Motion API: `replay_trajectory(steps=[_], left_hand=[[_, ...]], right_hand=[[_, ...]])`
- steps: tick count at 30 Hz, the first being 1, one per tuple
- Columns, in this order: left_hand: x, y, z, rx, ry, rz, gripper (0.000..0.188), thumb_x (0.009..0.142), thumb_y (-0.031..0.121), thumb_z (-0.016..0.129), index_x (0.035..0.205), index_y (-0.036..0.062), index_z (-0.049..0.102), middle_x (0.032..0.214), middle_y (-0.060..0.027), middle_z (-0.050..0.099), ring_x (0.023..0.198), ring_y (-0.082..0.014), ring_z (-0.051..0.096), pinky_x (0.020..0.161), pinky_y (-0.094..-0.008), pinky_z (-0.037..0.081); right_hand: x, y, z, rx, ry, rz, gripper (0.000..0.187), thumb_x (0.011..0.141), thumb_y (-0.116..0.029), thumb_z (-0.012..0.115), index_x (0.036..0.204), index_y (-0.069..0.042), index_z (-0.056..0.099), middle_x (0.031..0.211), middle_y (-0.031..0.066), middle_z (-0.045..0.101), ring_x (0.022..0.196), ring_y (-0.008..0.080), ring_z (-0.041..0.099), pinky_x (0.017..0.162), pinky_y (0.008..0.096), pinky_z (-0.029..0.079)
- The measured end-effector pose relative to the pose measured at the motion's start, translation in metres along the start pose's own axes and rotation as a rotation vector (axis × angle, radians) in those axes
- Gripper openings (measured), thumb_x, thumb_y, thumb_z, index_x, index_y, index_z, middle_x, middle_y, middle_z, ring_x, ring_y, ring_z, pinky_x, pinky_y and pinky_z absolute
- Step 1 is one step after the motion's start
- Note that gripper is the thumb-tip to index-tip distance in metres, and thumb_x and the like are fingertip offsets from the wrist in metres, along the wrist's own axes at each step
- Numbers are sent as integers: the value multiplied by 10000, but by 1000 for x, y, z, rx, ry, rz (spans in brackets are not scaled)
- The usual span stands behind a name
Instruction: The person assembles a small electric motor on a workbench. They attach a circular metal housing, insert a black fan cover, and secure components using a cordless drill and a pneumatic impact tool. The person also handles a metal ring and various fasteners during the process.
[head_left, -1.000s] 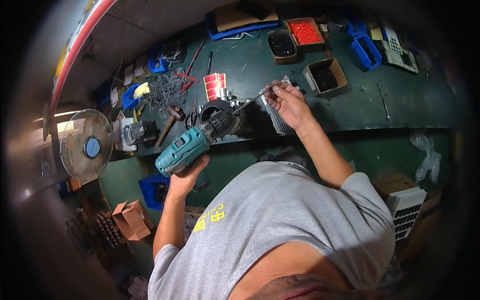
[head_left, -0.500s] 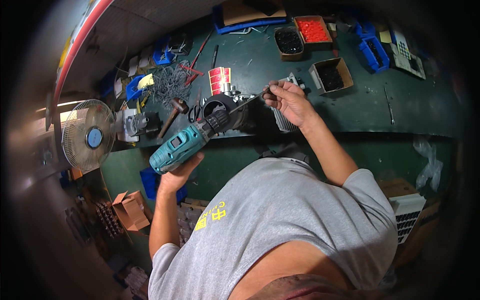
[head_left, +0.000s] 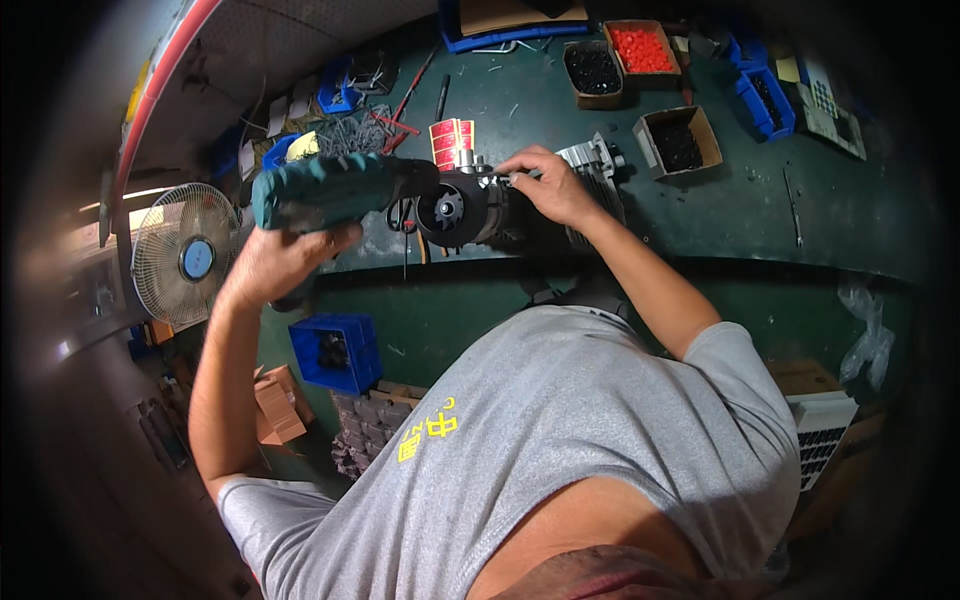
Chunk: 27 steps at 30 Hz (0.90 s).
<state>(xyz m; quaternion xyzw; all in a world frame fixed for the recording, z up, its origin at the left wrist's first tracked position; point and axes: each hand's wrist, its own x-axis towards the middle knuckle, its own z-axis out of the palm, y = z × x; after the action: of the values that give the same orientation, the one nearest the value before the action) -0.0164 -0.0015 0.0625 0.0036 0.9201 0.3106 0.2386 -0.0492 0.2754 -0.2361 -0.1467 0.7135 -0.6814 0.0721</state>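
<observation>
My left hand (head_left: pixel 285 262) is closed round the handle of a teal cordless drill (head_left: pixel 312 194). The drill lies level, its dark chuck (head_left: pixel 415 180) pointing right, over the near side of a machine. That machine has a round black housing (head_left: pixel 455 212) with a small dark wheel inside, and a grey finned motor body (head_left: pixel 592 165) at its right end. My right hand (head_left: pixel 553 188) rests over the machine's middle, thumb and fingers pinched together. Whatever they pinch is too small to make out. Small metal fittings (head_left: pixel 467 160) stand on top, left of my fingertips.
Red-and-white label sheets (head_left: pixel 448 135) lie behind the machine. Boxes of black parts (head_left: pixel 678 140) and red caps (head_left: pixel 640 50) stand at the back right. A thin metal tool (head_left: pixel 793 205) lies at right. At left are a fan (head_left: pixel 185 255) and a tangle of grey ties (head_left: pixel 350 137).
The drill has swung from a slant to level and shifted up and left with my left hand. My right hand, earlier at the tip of the long bit, has moved slightly left onto the machine.
</observation>
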Motion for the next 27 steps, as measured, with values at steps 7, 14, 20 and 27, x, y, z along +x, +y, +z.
replay_trajectory(steps=[7,14,20,27], left_hand=[[32,29,-13,205,-147,68,435,908,257,805,1265,52,664,1114,-87,733,998,-162,656,875,-355,552],[36,37,-5,227,-120,140,392,883,155,803,1244,75,673,1095,-82,733,981,-178,677,871,-365,570],[38,32,-6,226,-129,141,422,883,155,806,1269,71,658,1122,-82,725,1007,-170,662,886,-358,559],[44,25,-1,214,-139,182,388,878,153,801,1235,65,676,1089,-95,727,971,-199,672,874,-372,561]], right_hand=[[6,27,17,-79,-39,-114,380,812,53,539,1108,-53,753,1039,149,695,1051,287,652,969,377,501],[7,36,23,-64,-67,-129,374,849,52,553,1172,-40,719,1085,149,694,1086,297,636,1003,384,481],[7,37,26,-56,-9,-186,401,810,86,536,1138,-35,731,1046,154,703,1023,296,660,949,381,514],[4,44,29,9,31,-67,329,820,44,601,1114,-17,735,984,114,705,915,199,673,849,319,536]])
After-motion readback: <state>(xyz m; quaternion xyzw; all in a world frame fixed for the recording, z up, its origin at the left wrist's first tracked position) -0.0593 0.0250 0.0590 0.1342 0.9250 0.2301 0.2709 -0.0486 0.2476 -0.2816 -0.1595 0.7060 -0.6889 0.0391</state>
